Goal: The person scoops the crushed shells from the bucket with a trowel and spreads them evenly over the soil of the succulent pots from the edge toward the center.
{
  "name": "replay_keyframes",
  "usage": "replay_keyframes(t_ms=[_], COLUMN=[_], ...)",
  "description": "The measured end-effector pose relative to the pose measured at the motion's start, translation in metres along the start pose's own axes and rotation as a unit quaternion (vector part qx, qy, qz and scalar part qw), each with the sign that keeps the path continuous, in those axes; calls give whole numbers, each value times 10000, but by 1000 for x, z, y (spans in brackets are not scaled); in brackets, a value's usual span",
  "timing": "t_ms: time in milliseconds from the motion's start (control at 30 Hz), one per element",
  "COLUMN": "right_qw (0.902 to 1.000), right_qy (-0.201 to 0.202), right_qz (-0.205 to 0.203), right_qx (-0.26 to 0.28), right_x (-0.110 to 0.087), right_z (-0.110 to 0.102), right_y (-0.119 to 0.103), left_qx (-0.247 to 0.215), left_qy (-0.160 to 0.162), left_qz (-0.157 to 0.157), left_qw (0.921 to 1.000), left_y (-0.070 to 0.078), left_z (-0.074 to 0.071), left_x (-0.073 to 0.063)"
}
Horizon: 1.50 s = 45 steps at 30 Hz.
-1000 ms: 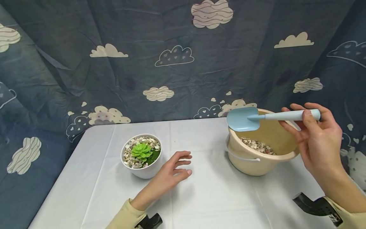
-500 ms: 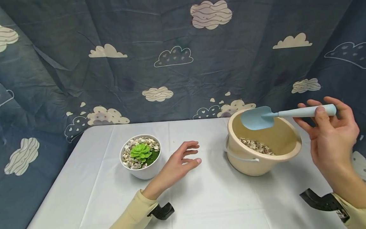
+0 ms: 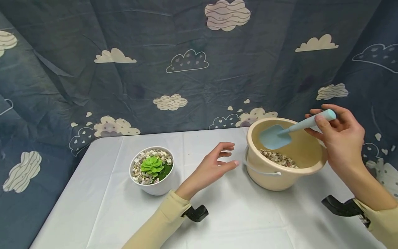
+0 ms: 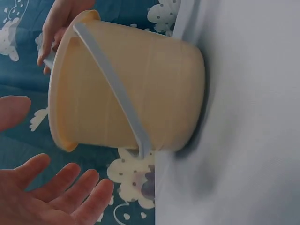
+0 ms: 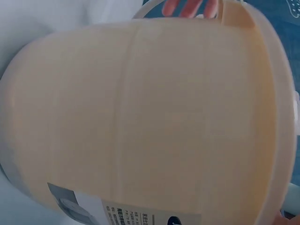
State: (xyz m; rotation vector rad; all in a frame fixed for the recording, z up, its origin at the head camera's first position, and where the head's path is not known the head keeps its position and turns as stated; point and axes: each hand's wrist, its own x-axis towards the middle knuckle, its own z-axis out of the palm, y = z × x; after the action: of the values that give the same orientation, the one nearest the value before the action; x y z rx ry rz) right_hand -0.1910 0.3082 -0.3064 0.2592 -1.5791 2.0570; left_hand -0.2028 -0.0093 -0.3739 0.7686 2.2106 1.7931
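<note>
My right hand grips the handle of a light blue garden trowel between thumb and fingers. The trowel slants down to the left, its blade over the mouth of a beige bucket. Gravel or broken shell lies at the bottom of that bucket. My left hand is held out with fingers loosely bent and nothing in it, just left of the bucket. In the left wrist view its fingers spread beside the bucket's rim. The right wrist view is mostly the bucket's wall, with the trowel largely out of sight.
A white pot with a green succulent and pebbles stands on the left of the white-covered table. The bucket's white handle hangs down its side. A dark cloud-patterned cloth hangs behind.
My left hand has moved right, away from the pot and toward the bucket. The trowel in my right hand has swung from nearly level to blade-down, its blade lower in the bucket's mouth.
</note>
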Motion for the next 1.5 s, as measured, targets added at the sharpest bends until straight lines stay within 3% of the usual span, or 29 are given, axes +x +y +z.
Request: replay_keyframes(t_ms=[233, 433, 533, 700, 1033, 1200, 1300, 1500], right_qw=[9978, 9878, 9721, 9348, 8858, 8561, 8497, 8519], right_qy=[-510, -923, -1149, -1507, -1889, -1985, -2111, -2292], right_qz=[241, 148, 15, -262, -298, -277, -136, 112], right_qx=[-357, -1250, -2043, -3206, -4228, -4764, -4830, -4707], right_x=[10, 18, 23, 31, 42, 40, 37, 31], right_z=[-3, -9, -11, -14, -19, -20, -21, -19], right_y=[9, 13, 16, 22, 32, 25, 20, 15], left_qx=[-41, 55, 152, 354, -394, -542, -574, -601], left_qy=[-135, -289, -452, -671, -1223, -1254, -1205, -1106], left_qz=[-168, -58, -2, -80, -219, -238, -254, -303], left_qw=[9998, 9996, 9989, 9971, 9915, 9903, 9907, 9916], left_y=[2, 5, 5, 6, 5, 5, 4, 2], left_z=[15, 25, 29, 31, 26, 27, 28, 29], left_x=[21, 39, 47, 59, 77, 80, 80, 81])
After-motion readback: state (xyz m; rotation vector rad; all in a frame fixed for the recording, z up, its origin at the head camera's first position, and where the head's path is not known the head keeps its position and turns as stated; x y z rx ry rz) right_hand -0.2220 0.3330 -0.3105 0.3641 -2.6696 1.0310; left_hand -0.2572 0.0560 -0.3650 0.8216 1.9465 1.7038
